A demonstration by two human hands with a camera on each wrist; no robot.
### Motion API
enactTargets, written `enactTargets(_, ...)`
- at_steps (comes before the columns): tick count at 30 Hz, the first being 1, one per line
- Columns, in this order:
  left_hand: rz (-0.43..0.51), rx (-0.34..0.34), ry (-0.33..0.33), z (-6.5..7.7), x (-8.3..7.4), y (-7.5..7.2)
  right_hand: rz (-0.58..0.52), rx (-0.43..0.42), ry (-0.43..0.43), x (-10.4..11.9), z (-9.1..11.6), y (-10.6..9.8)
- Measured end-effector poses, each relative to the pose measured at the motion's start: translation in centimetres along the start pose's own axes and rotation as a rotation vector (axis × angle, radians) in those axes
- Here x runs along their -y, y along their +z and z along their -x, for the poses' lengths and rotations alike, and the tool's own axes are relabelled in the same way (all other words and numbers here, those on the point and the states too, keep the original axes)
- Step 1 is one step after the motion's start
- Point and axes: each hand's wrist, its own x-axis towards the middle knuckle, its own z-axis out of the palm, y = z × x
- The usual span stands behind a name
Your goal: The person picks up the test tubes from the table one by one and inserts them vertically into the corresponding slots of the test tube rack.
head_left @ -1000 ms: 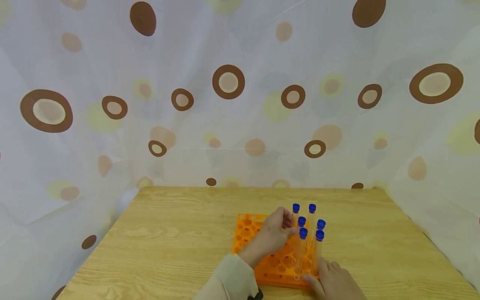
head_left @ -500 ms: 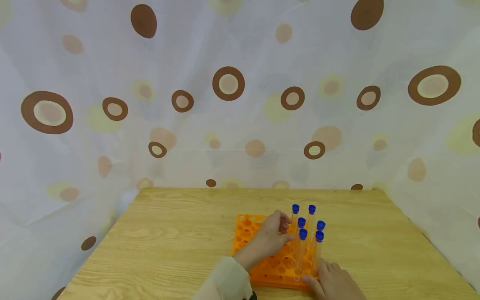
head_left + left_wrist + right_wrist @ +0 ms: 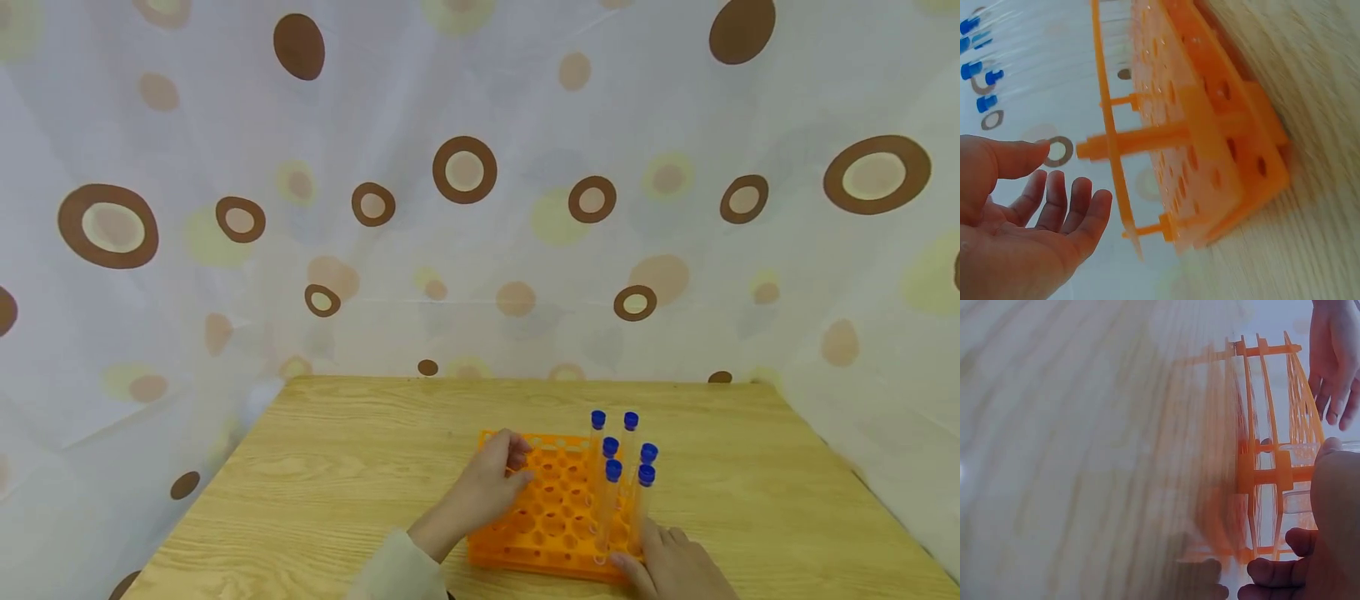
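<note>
An orange test tube rack (image 3: 551,500) with rows of round holes stands on the table. Several clear test tubes (image 3: 606,508) with blue caps (image 3: 613,470) stand upright in its right-hand part. Over the left part of the rack hovers my left hand (image 3: 483,492), its fingers loosely bent and nothing between them. In the left wrist view, this left hand (image 3: 1029,219) is apart from the rack's end (image 3: 1210,150). My right hand (image 3: 675,562) holds the rack at its front right corner, the thumb along the front edge. Its curled fingers (image 3: 1279,575) show beside the rack in the right wrist view.
The light wooden table (image 3: 337,467) extends on both sides of the rack and behind it. A white curtain (image 3: 465,250) with brown and yellow circles hangs along the back and both sides.
My left hand has moved left, away from the capped tubes, over the rack's left part. The right hand stays at the corner, and the tubes stand where they were.
</note>
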Motion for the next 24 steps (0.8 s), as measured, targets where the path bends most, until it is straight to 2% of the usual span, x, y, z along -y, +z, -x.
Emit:
enactTargets(8, -0.08, -0.048, 0.007, 1.9, 2.4, -2.0, 0.023, -0.005, -0.002, -0.6, -0.5, 0.2)
enactTargets(12, -0.125, -0.074, 0.005, 3.1, 3.0, -2.7, 0.051, -0.034, -0.018, -1.0, -0.5, 0.3)
enactTargets(15, -0.173, -0.098, 0.032, 4.0, 3.3, -3.2, 0.094, -0.06, -0.044, -1.3, -0.3, 0.2)
enactTargets(20, -0.354, -0.165, 0.096, 5.2, 3.7, -4.0, 0.144, -0.096, -0.111, -2.1, 0.1, -0.9)
enactTargets(24, -0.515, -0.207, 0.13, 5.9, 3.9, -4.7, 0.102, -0.186, -0.208, -3.9, 0.7, -2.5)
